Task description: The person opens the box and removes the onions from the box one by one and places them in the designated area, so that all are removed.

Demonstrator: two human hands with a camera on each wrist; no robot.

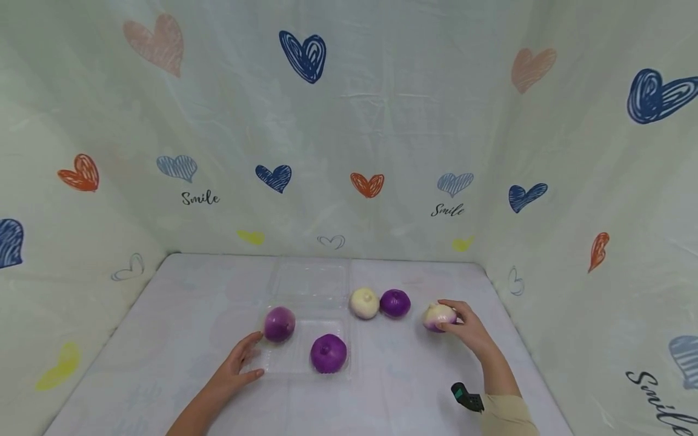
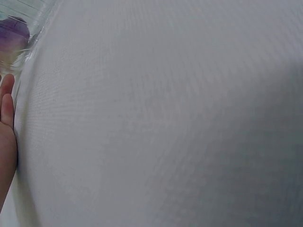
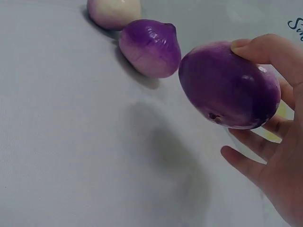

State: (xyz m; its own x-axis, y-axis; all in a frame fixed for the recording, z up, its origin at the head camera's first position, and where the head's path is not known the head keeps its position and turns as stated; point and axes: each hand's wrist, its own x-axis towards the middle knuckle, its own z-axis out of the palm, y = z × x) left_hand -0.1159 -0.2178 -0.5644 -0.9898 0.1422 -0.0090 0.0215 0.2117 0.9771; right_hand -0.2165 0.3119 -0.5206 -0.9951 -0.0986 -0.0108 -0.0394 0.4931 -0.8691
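A: The right hand (image 1: 469, 327) is gripping a white-and-purple onion (image 1: 434, 315), thumb and fingers closing round it, and it's holding it above the table (image 1: 403, 387)!

B: And to that hand's left, a deep purple onion (image 1: 395, 303) is sitting beside a cream onion (image 1: 364, 303).

A: Across to the left hand (image 1: 231, 369): thumb and fingers are spreading apart beside the clear tray (image 1: 289, 364).

B: Is it touching the edge? The left wrist view is showing only a sliver, so nobody's telling for sure.

A: Just past its fingertips, a pinkish-purple onion (image 1: 279, 324) is resting in the tray; a stemmed purple onion (image 1: 329, 353) is lying farther right.
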